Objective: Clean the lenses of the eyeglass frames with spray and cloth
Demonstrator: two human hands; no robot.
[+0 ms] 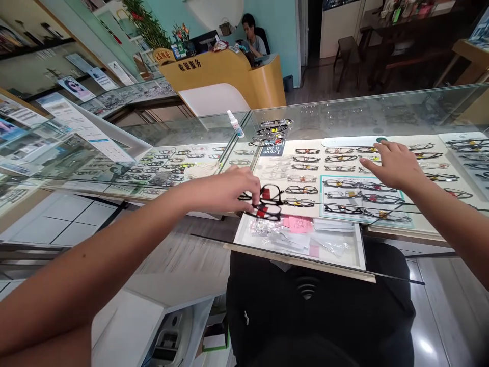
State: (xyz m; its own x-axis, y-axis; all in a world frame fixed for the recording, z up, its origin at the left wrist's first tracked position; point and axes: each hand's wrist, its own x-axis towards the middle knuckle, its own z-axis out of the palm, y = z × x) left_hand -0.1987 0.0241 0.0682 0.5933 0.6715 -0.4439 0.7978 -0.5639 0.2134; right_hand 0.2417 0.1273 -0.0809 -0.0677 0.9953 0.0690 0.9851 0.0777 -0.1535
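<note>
My left hand pinches black-framed eyeglasses with red tags on the lenses. A second black frame hangs just below; whether it is a separate pair I cannot tell. They are above the near edge of the glass display case. Farther right, my right hand is palm down with its fingers apart and nothing in it. It is over the rows of eyeglasses in the case, at the glass top; contact is unclear. Stacked eyeglasses stand on the glass at the back, near a white spray bottle.
An open drawer with plastic bags and a pink paper juts out above my lap. Another glass case adjoins on the left. Beyond, a person sits behind a yellow counter. A white cabinet stands at lower left.
</note>
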